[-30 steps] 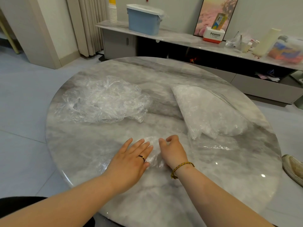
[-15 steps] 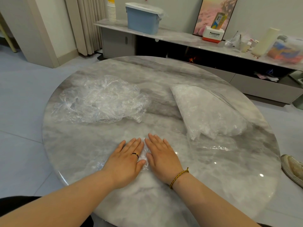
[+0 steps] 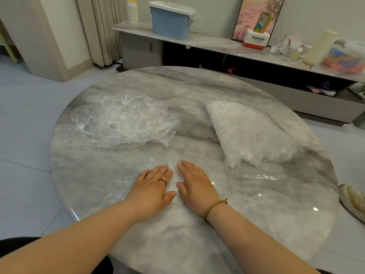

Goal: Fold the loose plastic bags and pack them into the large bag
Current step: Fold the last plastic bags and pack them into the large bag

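Grip released, the left hand (image 3: 152, 186) and right hand (image 3: 195, 184) press flat on a crinkly clear bag (image 3: 174, 181); glossy round grey-marble surface (image 3: 177, 244), low marble shelf (image 3: 217, 44) behind.

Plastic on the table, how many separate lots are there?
3: the loose heap at left, the stuffed large bag at right, one flattened bag nearest the camera. Bags within the heap can't be counted.

The counter (image 3: 197, 244) is glossy grey marble; the loose bags (image 3: 120, 123) are thin, crinkled clear plastic.
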Demonstrator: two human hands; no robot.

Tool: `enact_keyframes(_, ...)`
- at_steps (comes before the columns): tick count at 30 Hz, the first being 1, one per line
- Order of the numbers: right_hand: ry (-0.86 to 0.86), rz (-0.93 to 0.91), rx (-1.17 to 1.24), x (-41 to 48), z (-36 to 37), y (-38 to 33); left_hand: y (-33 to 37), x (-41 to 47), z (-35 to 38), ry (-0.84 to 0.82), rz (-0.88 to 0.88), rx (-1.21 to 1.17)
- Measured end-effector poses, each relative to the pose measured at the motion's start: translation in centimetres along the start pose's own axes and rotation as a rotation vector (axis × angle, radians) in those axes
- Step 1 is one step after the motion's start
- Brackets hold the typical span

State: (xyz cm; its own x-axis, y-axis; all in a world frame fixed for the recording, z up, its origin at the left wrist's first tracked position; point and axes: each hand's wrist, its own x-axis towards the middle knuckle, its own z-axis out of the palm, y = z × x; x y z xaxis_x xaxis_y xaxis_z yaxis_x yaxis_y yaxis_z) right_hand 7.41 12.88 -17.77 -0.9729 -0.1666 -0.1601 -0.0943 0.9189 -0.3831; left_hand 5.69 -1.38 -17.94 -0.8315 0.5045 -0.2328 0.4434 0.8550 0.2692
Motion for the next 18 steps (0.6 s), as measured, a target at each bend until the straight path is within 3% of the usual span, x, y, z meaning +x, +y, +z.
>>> enact_keyframes(5,0.261,0.241,0.491,-0.2,-1.5,0.6,-0.2,0.8,-1.5,0.197,-0.185,-0.481)
enact_keyframes(8,0.256,0.361,0.585,-0.3,-2.2,1.0,-0.1,1.0,-1.6,0.158,-0.263,-0.417)
enact_keyframes(12,0.236,0.379,0.686,-0.4,-2.6,0.7,0.4,1.2,-1.8,0.087,-0.292,-0.312)
enact_keyframes(16,0.201,0.4,0.744,-0.5,-3.0,0.5,0.3,1.2,-2.1,0.102,-0.289,-0.457)
enact_keyframes(18,0.182,0.391,0.768,-0.6,-3.2,0.5,0.2,1.1,-2.4,0.115,-0.243,-0.686)
